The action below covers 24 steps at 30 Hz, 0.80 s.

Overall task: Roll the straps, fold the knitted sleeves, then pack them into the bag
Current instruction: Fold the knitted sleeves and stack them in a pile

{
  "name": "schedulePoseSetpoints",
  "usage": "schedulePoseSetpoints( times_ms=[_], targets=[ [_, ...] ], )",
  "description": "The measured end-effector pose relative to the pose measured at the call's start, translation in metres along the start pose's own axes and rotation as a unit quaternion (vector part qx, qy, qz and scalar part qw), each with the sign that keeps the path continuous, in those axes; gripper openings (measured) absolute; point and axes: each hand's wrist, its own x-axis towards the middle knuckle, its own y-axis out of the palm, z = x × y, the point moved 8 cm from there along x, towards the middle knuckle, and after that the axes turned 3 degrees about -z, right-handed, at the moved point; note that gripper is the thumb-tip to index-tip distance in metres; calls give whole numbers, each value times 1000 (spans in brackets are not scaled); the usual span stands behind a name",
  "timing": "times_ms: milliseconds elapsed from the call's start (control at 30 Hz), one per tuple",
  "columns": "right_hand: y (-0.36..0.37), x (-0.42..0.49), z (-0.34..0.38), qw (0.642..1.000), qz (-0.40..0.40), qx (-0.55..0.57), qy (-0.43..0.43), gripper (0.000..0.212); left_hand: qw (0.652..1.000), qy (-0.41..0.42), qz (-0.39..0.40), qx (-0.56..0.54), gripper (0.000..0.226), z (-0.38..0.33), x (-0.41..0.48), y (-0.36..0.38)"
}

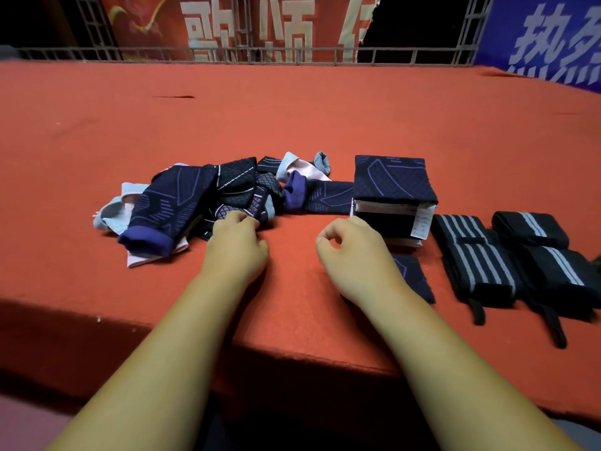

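A loose pile of dark blue and black knitted sleeves (195,200) with purple and pale cuffs lies left of centre on the red table (292,118). My left hand (237,245) reaches into the pile's near edge, and its curled fingers grip a diamond-patterned sleeve (232,210). My right hand (351,252) hovers beside it with loosely curled fingers and holds nothing. A stack of folded sleeves (390,187) stands just right of that hand. One folded dark sleeve (414,278) lies partly under my right wrist. Rolled black straps with grey stripes (474,258) lie at the right.
The table's front edge (292,353) runs close under my forearms. A metal railing (292,55) borders the far side, with red and blue banners behind it. More rolled straps (559,271) sit near the right edge of view.
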Motion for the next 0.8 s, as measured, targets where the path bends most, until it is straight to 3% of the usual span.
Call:
schedulePoseSetpoints(
  times_ms=[233,467,567,700,733,800],
  targets=[
    [21,6,12,999,8,31,-15,12,997,42,-27,-50,36,11,9,-12],
    [30,8,15,997,13,74,-4,5,964,26,-112,-238,40,18,12,-46],
    [32,10,9,993,14,111,29,35,925,60,-142,-346,39,4,1,-63],
    [33,10,7,987,21,155,33,91,876,128,-70,-460,40,-27,-15,-65],
    [33,11,7,988,19,154,24,92,870,138,-41,-472,41,-32,-18,-62],
    [30,12,8,990,10,138,8,67,870,153,17,-469,40,-40,-22,-51]
  ],
)
